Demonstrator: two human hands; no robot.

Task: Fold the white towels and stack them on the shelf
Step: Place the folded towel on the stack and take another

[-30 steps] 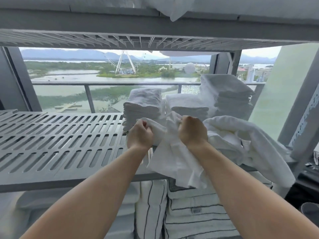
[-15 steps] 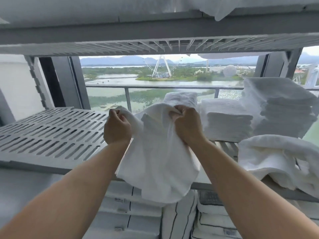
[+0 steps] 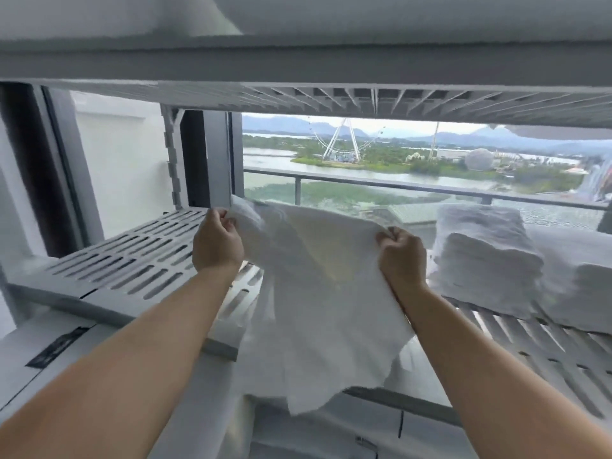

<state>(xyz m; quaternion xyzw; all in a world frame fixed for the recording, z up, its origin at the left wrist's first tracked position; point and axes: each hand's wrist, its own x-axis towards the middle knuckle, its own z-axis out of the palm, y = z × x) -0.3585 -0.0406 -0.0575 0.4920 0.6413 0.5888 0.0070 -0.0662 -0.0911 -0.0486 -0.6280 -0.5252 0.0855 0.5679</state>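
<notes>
white towel (image 3: 324,293) held up by its top edge, pinched in left hand (image 3: 217,241) and right hand (image 3: 400,256), draped over slotted shelf (image 3: 132,263), folded towel stack (image 3: 483,256) parked on it at right

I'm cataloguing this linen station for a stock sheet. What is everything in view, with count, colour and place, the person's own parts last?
unfolded white terry towel: one, white, hanging spread in front of the shelf
stacks of folded white towels: two visible, white, on the shelf at right
grey slotted plastic shelf: one, grey, across the middle
upper grey slotted shelf: one, grey, overhead
grey balcony railing: one, grey, outside the window behind
white Ferris wheel: one, white, far outside
left-hand grip: one, bare, pinches the towel's upper left corner
right-hand grip: one, bare, pinches the towel's upper right corner
</notes>
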